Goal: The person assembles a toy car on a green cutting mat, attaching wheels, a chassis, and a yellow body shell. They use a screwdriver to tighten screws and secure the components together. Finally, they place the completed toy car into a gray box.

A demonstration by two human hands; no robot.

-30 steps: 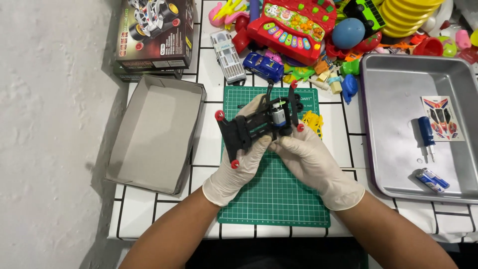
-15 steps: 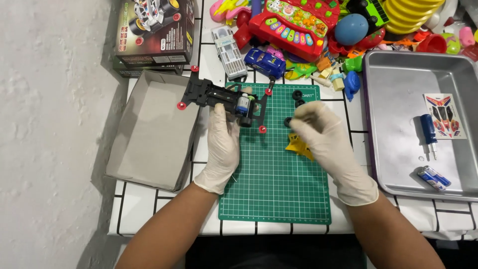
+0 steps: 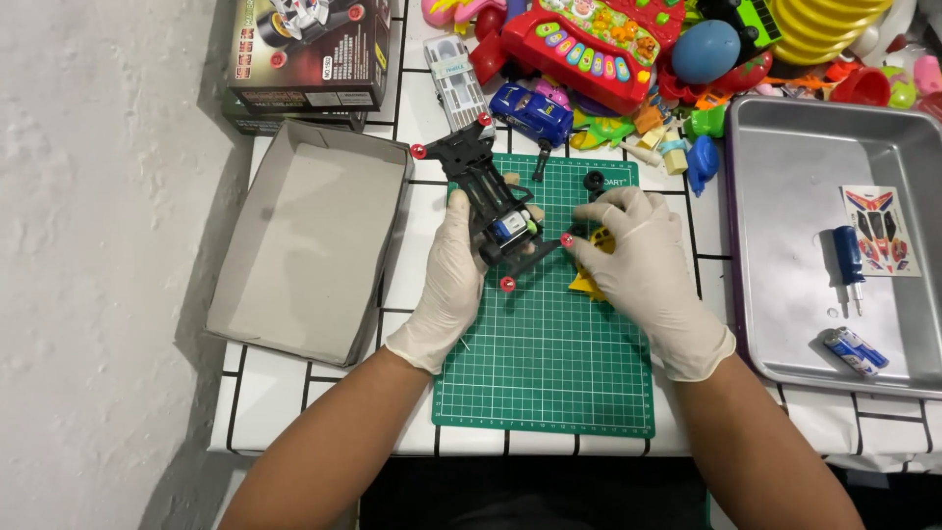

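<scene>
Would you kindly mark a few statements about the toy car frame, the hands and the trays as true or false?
1. The left hand holds the black toy car frame. True.
2. The right hand grips the blue screwdriver. False: the screwdriver lies in the metal tray.
3. The cardboard box lid holds batteries. False: it is empty.
4. A green cutting mat lies under the hands. True.
</scene>
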